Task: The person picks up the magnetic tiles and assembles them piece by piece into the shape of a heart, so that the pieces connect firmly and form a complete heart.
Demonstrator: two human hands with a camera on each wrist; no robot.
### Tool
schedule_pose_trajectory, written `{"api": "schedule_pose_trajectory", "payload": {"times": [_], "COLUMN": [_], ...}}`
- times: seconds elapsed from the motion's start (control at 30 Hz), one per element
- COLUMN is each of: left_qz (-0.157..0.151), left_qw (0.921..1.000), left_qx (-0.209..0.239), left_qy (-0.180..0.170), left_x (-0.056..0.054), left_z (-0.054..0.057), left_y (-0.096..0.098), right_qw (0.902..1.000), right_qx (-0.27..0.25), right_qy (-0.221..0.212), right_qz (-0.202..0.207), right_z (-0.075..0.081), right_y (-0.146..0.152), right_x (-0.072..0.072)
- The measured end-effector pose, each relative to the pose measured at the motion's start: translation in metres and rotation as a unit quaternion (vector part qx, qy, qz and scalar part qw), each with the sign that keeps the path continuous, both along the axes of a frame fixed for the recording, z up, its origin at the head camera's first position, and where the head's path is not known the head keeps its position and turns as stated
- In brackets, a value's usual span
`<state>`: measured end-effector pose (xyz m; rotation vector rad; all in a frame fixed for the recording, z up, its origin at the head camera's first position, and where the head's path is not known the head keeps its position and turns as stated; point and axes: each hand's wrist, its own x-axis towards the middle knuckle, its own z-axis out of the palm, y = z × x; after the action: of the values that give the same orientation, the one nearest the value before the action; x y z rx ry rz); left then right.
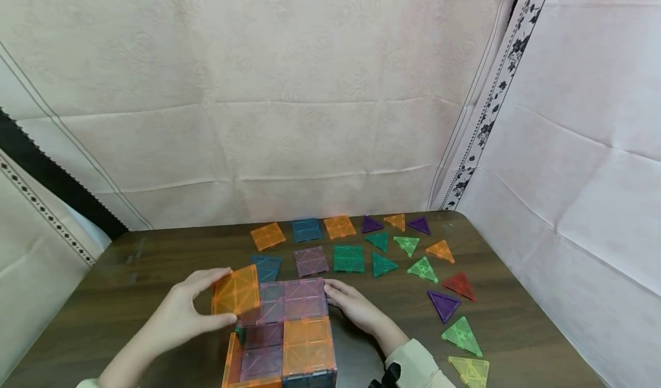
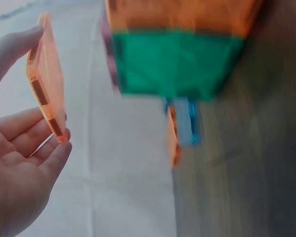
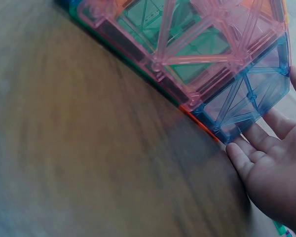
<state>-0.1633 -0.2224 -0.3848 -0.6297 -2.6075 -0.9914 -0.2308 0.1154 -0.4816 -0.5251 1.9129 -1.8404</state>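
In the head view my left hand (image 1: pixel 188 303) pinches an orange square magnetic tile (image 1: pixel 236 292) between thumb and fingers, tilted above the left far side of a boxy magnetic tile structure (image 1: pixel 308 348). The left wrist view shows this orange tile (image 2: pixel 50 81) apart from the structure, with its green side panel (image 2: pixel 175 64) visible. The structure has purple, orange and blue squares and a recess at its near left. My right hand (image 1: pixel 356 307) touches its far right side. In the right wrist view, the fairly straight fingers (image 3: pixel 240 159) rest against a blue tile (image 3: pixel 254 94) of it.
Beyond the structure lie loose squares: orange (image 1: pixel 268 236), blue (image 1: pixel 306 230), purple (image 1: pixel 311 261) and green (image 1: pixel 348 259). Several loose triangles, including a red triangle (image 1: pixel 461 286) and a purple triangle (image 1: pixel 443 305), lie to the right. White cloth (image 1: pixel 320 101) hangs behind the wooden table (image 1: pixel 170 256).
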Motion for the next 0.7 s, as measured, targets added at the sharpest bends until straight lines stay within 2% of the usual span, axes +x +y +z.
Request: {"api": "schedule_pose_trajectory", "payload": {"times": [0.1,0.2,0.33,0.57,0.7], "left_qz": [-0.020,-0.041,-0.074,-0.122,-0.163], "left_qw": [0.9995,0.9987,0.9968,0.9912,0.9862], "left_qx": [-0.011,-0.021,-0.029,-0.015,-0.010], "left_qy": [0.021,0.024,0.005,-0.048,-0.029], "left_x": [0.015,0.027,0.038,0.041,0.039], "left_z": [-0.003,-0.009,-0.018,-0.031,-0.035], "left_y": [0.008,0.012,0.014,0.016,0.019], "right_qw": [1.0000,1.0000,1.0000,1.0000,1.0000], "right_qx": [0.003,0.008,0.004,0.002,0.002], "right_qy": [0.000,0.000,0.000,0.000,0.001], "right_qz": [0.000,-0.003,-0.005,-0.006,-0.004], "right_z": [0.001,0.002,0.003,0.002,0.002], "right_y": [0.000,0.000,-0.001,-0.001,-0.001], "right_x": [0.000,0.001,0.001,0.001,0.001]}}
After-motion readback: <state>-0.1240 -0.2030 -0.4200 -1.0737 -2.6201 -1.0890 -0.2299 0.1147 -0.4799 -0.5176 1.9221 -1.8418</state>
